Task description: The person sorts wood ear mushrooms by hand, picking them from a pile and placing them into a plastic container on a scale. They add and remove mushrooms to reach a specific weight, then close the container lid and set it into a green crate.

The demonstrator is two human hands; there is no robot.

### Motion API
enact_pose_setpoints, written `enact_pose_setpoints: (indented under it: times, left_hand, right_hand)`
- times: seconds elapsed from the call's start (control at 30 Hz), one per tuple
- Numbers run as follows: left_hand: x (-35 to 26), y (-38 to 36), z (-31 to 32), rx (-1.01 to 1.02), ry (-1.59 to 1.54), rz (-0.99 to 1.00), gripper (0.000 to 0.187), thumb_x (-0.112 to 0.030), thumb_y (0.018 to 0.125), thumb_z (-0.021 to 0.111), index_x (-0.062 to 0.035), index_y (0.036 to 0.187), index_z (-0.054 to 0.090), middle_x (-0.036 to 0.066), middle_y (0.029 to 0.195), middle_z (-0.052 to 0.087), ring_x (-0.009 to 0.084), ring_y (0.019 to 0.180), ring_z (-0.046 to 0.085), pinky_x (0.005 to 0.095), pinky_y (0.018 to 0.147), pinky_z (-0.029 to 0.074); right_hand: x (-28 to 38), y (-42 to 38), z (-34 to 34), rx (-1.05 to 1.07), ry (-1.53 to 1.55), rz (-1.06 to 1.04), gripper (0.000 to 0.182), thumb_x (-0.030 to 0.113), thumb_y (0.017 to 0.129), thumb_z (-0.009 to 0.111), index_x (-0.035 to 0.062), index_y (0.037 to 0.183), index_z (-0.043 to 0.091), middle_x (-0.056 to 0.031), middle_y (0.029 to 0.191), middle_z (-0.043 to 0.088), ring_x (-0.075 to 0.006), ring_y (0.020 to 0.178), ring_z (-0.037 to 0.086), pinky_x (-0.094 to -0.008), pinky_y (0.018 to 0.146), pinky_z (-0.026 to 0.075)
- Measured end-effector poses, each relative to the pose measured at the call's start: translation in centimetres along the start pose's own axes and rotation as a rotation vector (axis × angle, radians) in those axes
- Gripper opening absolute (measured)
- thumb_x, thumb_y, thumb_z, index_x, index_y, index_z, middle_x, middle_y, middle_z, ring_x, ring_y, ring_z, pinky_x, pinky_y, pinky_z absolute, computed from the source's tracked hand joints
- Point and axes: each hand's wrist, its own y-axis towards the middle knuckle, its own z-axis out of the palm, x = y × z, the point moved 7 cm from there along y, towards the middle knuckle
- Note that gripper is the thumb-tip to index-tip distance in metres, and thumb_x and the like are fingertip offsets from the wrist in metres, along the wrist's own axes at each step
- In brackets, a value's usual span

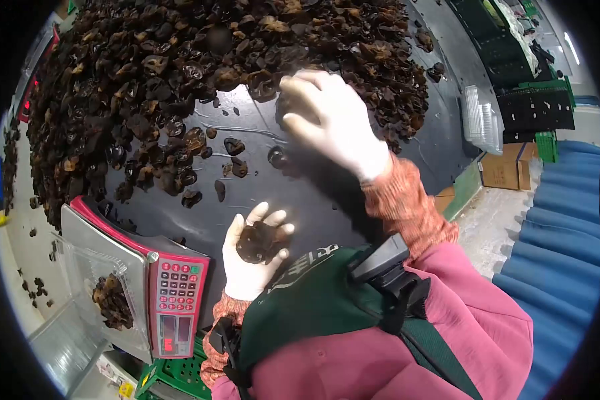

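My left hand point(252, 257), in a white glove, is palm up with its fingers curled around a small clump of dark wood ear mushrooms point(259, 243). My right hand point(330, 120), gloved the same way, is over the near edge of a large heap of wood ear mushrooms point(240, 47). Its thumb and fingers are spread apart, and I see nothing held between them. Left of my left hand, a clear plastic tray point(80, 257) with some mushrooms in it rests on a red and white digital scale point(178, 287).
The heap spreads over a dark table point(200, 223), with loose pieces scattered nearby. Stacked clear trays point(480, 120) stand at its right edge. A cardboard box point(507, 167) is on the floor beyond. A green crate point(173, 380) sits below the scale, and blue sheeting point(560, 233) hangs at right.
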Motion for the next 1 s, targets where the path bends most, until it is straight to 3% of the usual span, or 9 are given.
enact_pose_setpoints:
  times: [0.13,0.17,0.27,0.4,0.43,0.53,0.67,0.8,1.0]
  left_hand:
    - [0.0,-0.4,0.5,-0.021,0.035,0.019,0.044,-0.047,0.102,0.05,-0.0139,0.127,0.063,0.013,0.122,0.066,0.0321,0.108,0.061,0.0386,0.069,0.054]
    - [-0.2,-0.6,0.5,-0.02,0.042,0.038,0.044,-0.047,0.102,0.05,-0.0137,0.128,0.063,0.013,0.122,0.066,0.0323,0.108,0.061,0.0386,0.069,0.054]
    - [-0.2,-1.2,0.1,-0.043,0.061,0.066,0.046,-0.047,0.102,0.05,-0.0135,0.132,0.06,0.014,0.125,0.065,0.0325,0.109,0.061,0.039,0.069,0.054]
    - [0.2,-0.7,0.8,0.008,0.124,0.027,0.051,-0.047,0.102,0.049,-0.012,0.139,0.055,0.014,0.128,0.064,0.0317,0.11,0.062,0.0378,0.071,0.055]
    - [0.3,-0.5,1.0,0.036,0.142,0.009,0.052,-0.048,0.103,0.047,-0.0121,0.14,0.055,0.013,0.129,0.064,0.0312,0.111,0.063,0.0372,0.073,0.055]
    - [0.6,-0.3,1.5,0.063,0.165,-0.012,0.054,-0.049,0.103,0.046,-0.0117,0.14,0.054,0.013,0.131,0.064,0.0305,0.112,0.064,0.0367,0.074,0.055]
    - [0.3,-0.8,1.2,0.076,0.154,0.021,0.056,-0.051,0.102,0.047,-0.0111,0.141,0.054,0.014,0.13,0.064,0.0302,0.111,0.064,0.0376,0.074,0.054]
    - [0.0,-1.2,1.1,0.063,0.1,0.091,0.053,-0.048,0.103,0.048,-0.0097,0.14,0.055,0.017,0.126,0.065,0.0325,0.108,0.063,0.0372,0.069,0.055]
    - [0.3,-1.9,1.0,0.104,0.16,0.046,0.057,-0.05,0.103,0.042,-0.0116,0.144,0.049,0.015,0.135,0.06,0.032,0.115,0.061,0.0392,0.077,0.053]
  right_hand:
    - [-3.0,-1.5,4.8,0.259,-0.092,-0.019,0.029,0.018,0.079,0.075,0.0112,0.107,0.07,-0.0101,0.106,0.064,-0.0287,0.098,0.063,-0.0394,0.084,0.051]
    - [-2.5,-1.8,4.2,0.159,-0.026,-0.037,0.022,0.013,0.081,0.075,0.0082,0.102,0.07,-0.0097,0.099,0.066,-0.0281,0.09,0.064,-0.0361,0.08,0.052]
    - [-2.7,-3.1,2.2,0.078,0.464,0.306,0.02,0.009,0.084,0.071,0.0043,0.104,0.07,-0.0106,0.094,0.067,-0.025,0.082,0.065,-0.0323,0.076,0.053]
    - [-1.8,-5.4,1.4,0.116,0.761,0.462,0.022,0.007,0.088,0.066,0.0024,0.11,0.069,-0.0113,0.095,0.068,-0.0186,0.082,0.067,-0.0306,0.074,0.054]
    - [-1.4,-6.5,1.9,0.174,0.875,0.518,0.021,0.006,0.089,0.064,0.0018,0.109,0.069,-0.012,0.094,0.068,-0.0219,0.085,0.068,-0.0322,0.077,0.054]
    - [1.2,-7.0,1.3,0.222,0.501,0.109,0.026,0.01,0.09,0.065,0.0018,0.114,0.067,-0.014,0.094,0.067,-0.0274,0.084,0.069,-0.0366,0.078,0.055]
    - [0.3,-6.4,1.0,0.336,0.69,0.189,0.029,0.013,0.088,0.067,0.0041,0.116,0.067,-0.0137,0.096,0.068,-0.0298,0.089,0.067,-0.0367,0.08,0.055]
    - [-2.5,-2.4,1.3,-0.021,0.033,-0.058,0.027,0.013,0.081,0.071,0.0095,0.108,0.072,-0.011,0.114,0.066,-0.0297,0.1,0.063,-0.0408,0.082,0.054]
    - [-3.8,-0.1,6.0,0.266,0.028,-0.025,0.016,0.01,0.083,0.064,0.0153,0.094,0.074,-0.0054,0.103,0.066,-0.0264,0.1,0.064,-0.0384,0.083,0.055]
